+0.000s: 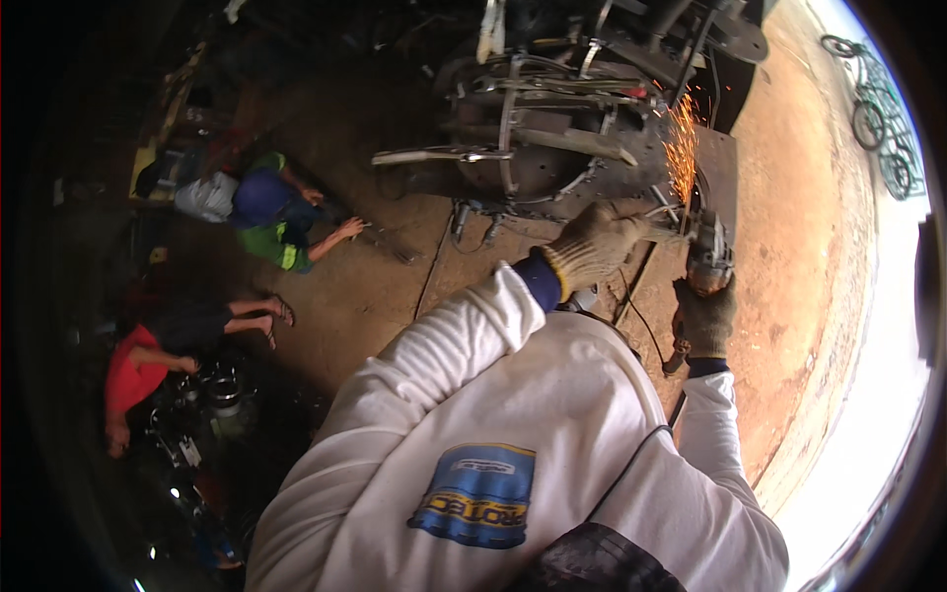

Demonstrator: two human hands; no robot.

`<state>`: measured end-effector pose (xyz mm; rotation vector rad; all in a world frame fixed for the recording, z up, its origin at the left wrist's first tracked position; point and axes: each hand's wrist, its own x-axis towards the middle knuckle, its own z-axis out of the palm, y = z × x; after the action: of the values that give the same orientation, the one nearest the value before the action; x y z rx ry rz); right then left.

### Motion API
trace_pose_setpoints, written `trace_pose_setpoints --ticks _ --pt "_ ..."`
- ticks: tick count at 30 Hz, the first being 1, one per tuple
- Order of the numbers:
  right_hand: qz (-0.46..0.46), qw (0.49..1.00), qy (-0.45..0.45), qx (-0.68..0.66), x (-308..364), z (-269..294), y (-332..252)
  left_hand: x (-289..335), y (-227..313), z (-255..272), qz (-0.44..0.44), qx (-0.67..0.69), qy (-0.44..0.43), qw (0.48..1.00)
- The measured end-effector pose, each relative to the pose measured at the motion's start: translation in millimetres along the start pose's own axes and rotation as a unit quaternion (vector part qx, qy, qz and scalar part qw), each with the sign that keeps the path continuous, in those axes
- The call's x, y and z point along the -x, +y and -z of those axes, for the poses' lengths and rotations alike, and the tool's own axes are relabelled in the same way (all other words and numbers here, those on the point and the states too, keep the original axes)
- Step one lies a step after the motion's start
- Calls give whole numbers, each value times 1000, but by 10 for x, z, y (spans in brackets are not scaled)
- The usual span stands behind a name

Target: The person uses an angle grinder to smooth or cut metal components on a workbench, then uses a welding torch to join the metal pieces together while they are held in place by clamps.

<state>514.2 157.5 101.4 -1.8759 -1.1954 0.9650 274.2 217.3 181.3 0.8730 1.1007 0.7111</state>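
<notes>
Sparks (682, 148) over our bench (721, 166)!
Our right hand (709, 321) grips the grinder (710, 255), long axis aimed benchward; left hand (597, 247) curls, we can't tell on what.

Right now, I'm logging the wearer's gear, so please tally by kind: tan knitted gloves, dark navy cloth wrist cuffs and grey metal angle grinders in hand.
Tan knitted gloves, left and right: 2
Dark navy cloth wrist cuffs: 2
Grey metal angle grinder, in the right hand: 1
Total: 5
</notes>
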Motion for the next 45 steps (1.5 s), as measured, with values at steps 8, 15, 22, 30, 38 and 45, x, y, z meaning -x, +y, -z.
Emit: trace_pose_setpoints --ticks 8,15,22,30,38,45 --pt "-100 993 -11 66 36 69 -234 93 -9 150 38 14 68 997" --pt "-44 995 27 88 110 41 -30 22 -42 191 72 -3 52 996" --pt "-40 995 26 91 97 41 -35 -5 -20 193 58 -34 35 997" --pt "-21 995 8 102 91 51 -53 -9 -5 99 59 -25 36 997" --pt "-23 995 10 98 81 30 -3 -40 -88 253 68 21 26 997" --pt "-69 992 -3 108 109 85 -37 -38 -82 259 72 16 48 996"
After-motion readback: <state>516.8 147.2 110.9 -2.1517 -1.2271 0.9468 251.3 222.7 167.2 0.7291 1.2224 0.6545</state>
